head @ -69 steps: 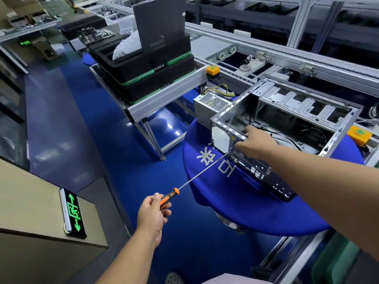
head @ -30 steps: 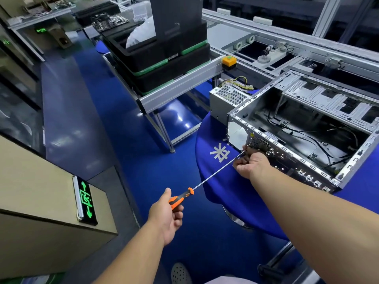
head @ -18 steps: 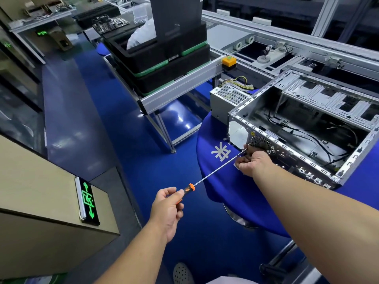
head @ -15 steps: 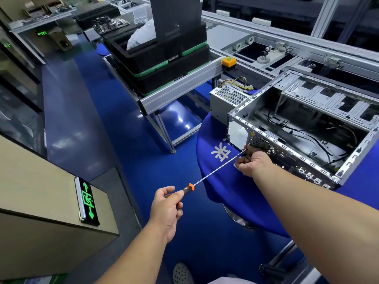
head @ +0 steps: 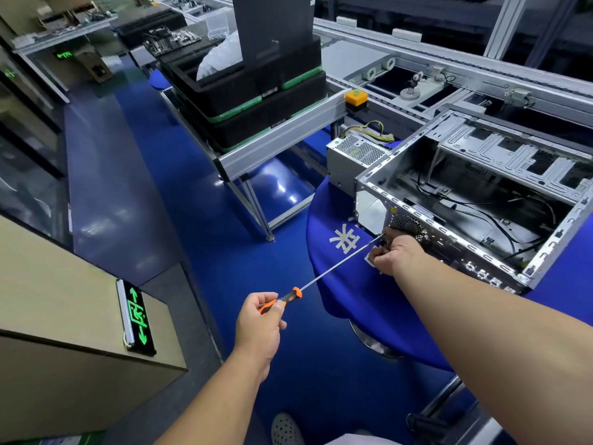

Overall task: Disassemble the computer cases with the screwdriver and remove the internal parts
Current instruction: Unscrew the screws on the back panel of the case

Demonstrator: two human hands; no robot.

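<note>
An open silver computer case (head: 475, 200) lies on its side on a round blue table (head: 362, 297), loose black cables inside it. My left hand (head: 261, 322) grips the orange-and-black handle of a long screwdriver (head: 333, 269), whose thin shaft runs up and right to the case's rear panel. My right hand (head: 396, 253) is curled at that rear panel beside the fan grille and pinches the shaft near its tip. The tip itself is hidden behind my fingers.
A grey power supply (head: 354, 157) with yellow cables stands behind the case. Stacked black trays (head: 256, 101) sit on an aluminium conveyor frame to the left. A cardboard box with a green exit sign (head: 136, 316) is at lower left. Blue floor lies between.
My right hand came down from the case's top edge to the screwdriver tip at the rear panel. My left hand's fingers shifted on the handle, which has turned slightly.
</note>
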